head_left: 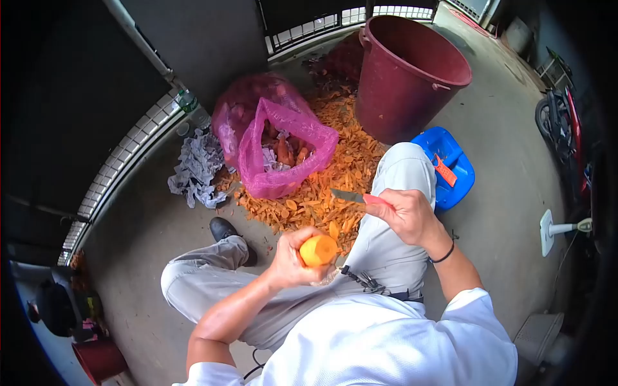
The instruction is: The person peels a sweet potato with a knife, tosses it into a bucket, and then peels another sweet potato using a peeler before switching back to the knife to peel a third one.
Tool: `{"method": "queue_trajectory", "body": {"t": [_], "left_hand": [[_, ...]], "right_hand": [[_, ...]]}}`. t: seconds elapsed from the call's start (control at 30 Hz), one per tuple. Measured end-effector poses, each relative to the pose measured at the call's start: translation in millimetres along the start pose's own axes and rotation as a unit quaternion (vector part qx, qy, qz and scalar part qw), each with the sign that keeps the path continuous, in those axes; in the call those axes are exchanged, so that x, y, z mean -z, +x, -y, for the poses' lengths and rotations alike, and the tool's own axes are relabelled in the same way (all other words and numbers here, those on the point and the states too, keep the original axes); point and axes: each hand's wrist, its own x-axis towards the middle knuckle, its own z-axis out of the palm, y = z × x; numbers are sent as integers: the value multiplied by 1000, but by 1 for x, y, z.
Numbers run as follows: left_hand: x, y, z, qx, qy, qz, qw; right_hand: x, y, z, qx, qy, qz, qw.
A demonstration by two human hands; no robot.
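Observation:
My left hand (293, 260) is wrapped round an orange carrot (318, 251), whose flat cut end faces up. To its right, above my thigh, my right hand (409, 215) grips a knife (349, 195) by its red handle, with the blade pointing left. Knife and carrot are apart. Beyond my hands, a heap of orange peelings and slices (293, 209) covers the floor. On the heap's left side sits an open pink bag (257, 164) with carrots and crumpled paper inside.
A large dark red bucket (402, 90) stands behind the heap. Right of my knee lies a blue basin (460, 183) with an orange-red tool in it. Crumpled paper (196, 170) and a plastic bottle (187, 101) are at the left. A motorcycle (566, 132) stands far right.

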Motion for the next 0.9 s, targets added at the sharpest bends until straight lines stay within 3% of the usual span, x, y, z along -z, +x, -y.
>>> {"method": "queue_trajectory", "body": {"t": [0.07, 0.1, 0.17, 0.3, 0.47, 0.57, 0.63, 0.7, 0.8, 0.9], "left_hand": [[-3, 5, 0, 94, -69, -44, 992], [-5, 5, 4, 91, -86, -45, 991], [-4, 9, -2, 148, -75, -78, 983], [-2, 5, 7, 90, -16, -81, 992], [-2, 5, 2, 114, 15, -91, 989], [-4, 3, 4, 101, 44, -101, 989], [-5, 5, 1, 72, 86, -107, 988], [-5, 7, -1, 117, 106, -114, 981], [-4, 9, 2, 76, 134, -128, 980], [-7, 8, -9, 112, 161, -121, 973]], "right_hand": [[5, -5, 6, -29, 7, -38, 999], [3, -6, 15, -34, -5, -26, 999], [-6, -5, 25, 63, 64, -23, 996], [-12, -7, 34, 116, -14, 47, 992], [-12, 2, 36, 126, -41, 42, 990], [-4, 6, 21, 114, -87, -33, 989], [6, 6, 19, 22, -95, -21, 995], [1, 2, 25, 69, -55, -33, 996], [-1, -5, 39, 114, -90, 55, 988], [-8, -1, 24, 81, -104, -18, 991]]}}
